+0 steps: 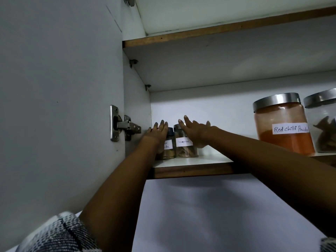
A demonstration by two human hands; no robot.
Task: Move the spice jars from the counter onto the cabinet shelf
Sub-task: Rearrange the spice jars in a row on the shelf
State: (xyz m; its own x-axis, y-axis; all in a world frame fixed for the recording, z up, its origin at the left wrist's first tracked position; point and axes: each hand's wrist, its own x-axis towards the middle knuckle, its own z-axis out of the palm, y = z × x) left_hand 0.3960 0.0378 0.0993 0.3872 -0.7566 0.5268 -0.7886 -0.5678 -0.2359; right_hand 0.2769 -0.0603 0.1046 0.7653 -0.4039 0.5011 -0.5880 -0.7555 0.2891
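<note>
Two small clear spice jars stand side by side at the left end of the cabinet shelf (192, 170). The left jar (168, 149) has a dark lid and a half-hidden label. The right jar (184, 148) has a metal lid and reads "Cinnamon". My left hand (159, 132) is raised against the left jar with its fingers straight and spread. With fingers stretched out, my right hand (195, 130) lies against the right side of the cinnamon jar. Neither hand curls round a jar.
A large jar of red chilli powder (283, 124) with a metal lid stands further right on the same shelf, and another big jar (322, 122) sits beside it at the frame edge. The open cabinet door (60, 88) and its hinge (125, 124) are at left. Another shelf (200, 34) lies above.
</note>
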